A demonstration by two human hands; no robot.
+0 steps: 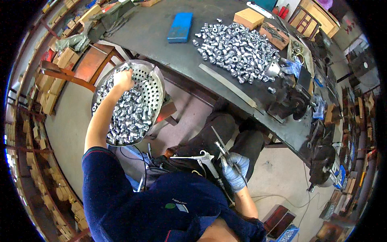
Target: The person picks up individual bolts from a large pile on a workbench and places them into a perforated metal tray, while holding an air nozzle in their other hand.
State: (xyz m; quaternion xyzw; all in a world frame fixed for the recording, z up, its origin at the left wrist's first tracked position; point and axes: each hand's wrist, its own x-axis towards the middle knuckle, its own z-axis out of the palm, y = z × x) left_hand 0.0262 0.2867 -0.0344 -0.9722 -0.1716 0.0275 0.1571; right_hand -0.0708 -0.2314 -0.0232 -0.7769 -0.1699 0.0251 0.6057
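Note:
My bare left hand (123, 80) reaches into a round perforated metal pan (159, 90) on my left. Its fingers are curled down at the far part of the pan, among shiny metal fittings (131, 117); what they grip, if anything, is hidden. In a pale blue-grey glove, my right hand (235, 171) is closed round a slim, pen-like metal tool (221, 147) above my lap. The tool's long, thin tip points up and away from me. Just left of that hand, a silver air blow gun (206, 158) lies across my lap, its thin nozzle pointing left.
A large heap of similar fittings (238, 52) covers part of the dark workbench (157, 24). Around it are a blue block (180, 27), a long flat metal bar (227, 85) and a wooden block (248, 18). A wooden chair (90, 66) stands beyond the pan.

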